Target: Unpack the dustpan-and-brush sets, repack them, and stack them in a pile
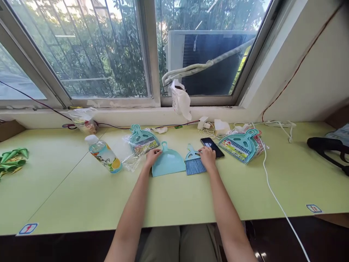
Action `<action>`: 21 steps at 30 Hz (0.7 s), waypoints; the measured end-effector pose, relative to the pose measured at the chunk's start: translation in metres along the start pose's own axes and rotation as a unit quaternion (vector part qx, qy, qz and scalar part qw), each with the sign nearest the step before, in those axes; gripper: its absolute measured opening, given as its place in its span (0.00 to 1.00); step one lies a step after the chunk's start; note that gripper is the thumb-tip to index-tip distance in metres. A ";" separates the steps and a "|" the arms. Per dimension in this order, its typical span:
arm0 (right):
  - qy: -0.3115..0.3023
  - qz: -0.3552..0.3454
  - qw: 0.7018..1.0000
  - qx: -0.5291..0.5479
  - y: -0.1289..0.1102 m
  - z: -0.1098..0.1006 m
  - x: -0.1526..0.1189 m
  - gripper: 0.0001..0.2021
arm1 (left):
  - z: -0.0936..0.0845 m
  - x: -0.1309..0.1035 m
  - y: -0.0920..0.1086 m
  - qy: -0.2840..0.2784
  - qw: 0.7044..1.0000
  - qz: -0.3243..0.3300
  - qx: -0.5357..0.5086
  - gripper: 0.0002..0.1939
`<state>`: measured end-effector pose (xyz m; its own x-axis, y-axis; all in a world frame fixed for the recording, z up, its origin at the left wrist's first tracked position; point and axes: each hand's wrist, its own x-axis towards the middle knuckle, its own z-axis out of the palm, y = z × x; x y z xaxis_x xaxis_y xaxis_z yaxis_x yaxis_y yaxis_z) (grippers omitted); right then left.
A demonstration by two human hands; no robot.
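A light-blue dustpan lies on the table in front of me, its ringed handle pointing to the window. My left hand has its fingers closed on the pan's left edge. Just right of it is a small hand brush with blue bristles facing me and a pale-blue handle. The right side of that brush is gripped by my right hand, which partly covers it. A black phone lies behind and beside this hand. Behind my left hand is a stack of packaged dustpan sets with clear wrapping.
More packaged dustpan sets lie to the right, near a white cable. A drink bottle stands at the left. Green cone-shaped pieces lie at far left. Chargers sit by the window wall. A black-handled object is far right.
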<state>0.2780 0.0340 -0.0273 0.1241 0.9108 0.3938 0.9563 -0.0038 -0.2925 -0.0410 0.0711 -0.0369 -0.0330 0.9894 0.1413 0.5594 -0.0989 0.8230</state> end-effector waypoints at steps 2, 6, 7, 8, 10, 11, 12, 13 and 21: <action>0.008 0.001 0.999 0.040 0.001 -0.005 0.002 0.06 | 0.001 0.002 -0.001 -0.007 1.000 0.000 -0.025 0.19; 0.006 -0.018 0.977 0.211 -0.001 -0.017 0.008 0.09 | 0.003 0.005 0.001 -0.002 0.994 0.013 -0.112 0.19; 0.008 -0.028 0.968 0.251 -0.003 -0.020 0.008 0.09 | 0.004 0.005 0.002 -0.004 0.992 0.018 -0.124 0.19; 0.011 -0.037 0.959 0.281 -0.006 -0.021 0.009 0.09 | 0.005 0.004 0.004 -0.004 0.991 0.021 -0.133 0.19; 0.027 -0.051 0.948 0.314 -0.016 -0.021 0.008 0.11 | 0.007 0.002 0.008 -0.007 0.990 0.016 -0.143 0.18; 0.031 -0.057 0.944 0.324 -0.023 -0.019 0.006 0.11 | 0.009 -0.001 0.011 -0.016 0.989 0.015 -0.145 0.18; 0.029 -0.061 0.939 0.338 -0.030 -0.017 0.005 0.12 | 0.011 -0.004 0.014 -0.030 0.988 0.015 -0.150 0.19; 0.023 -0.060 0.935 0.348 -0.037 -0.013 0.003 0.13 | 0.013 -0.007 0.018 -0.041 0.986 0.015 -0.161 0.21; 0.038 -0.004 0.977 0.209 -0.069 0.007 -0.013 0.10 | 0.035 -0.032 0.047 -0.178 0.954 0.086 -0.225 0.28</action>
<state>0.2083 0.0257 -0.0181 0.1522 0.8764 0.4568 0.7671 0.1867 -0.6137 0.0159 0.0383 -0.0220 0.3553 0.9198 0.1663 0.1163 -0.2201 0.9685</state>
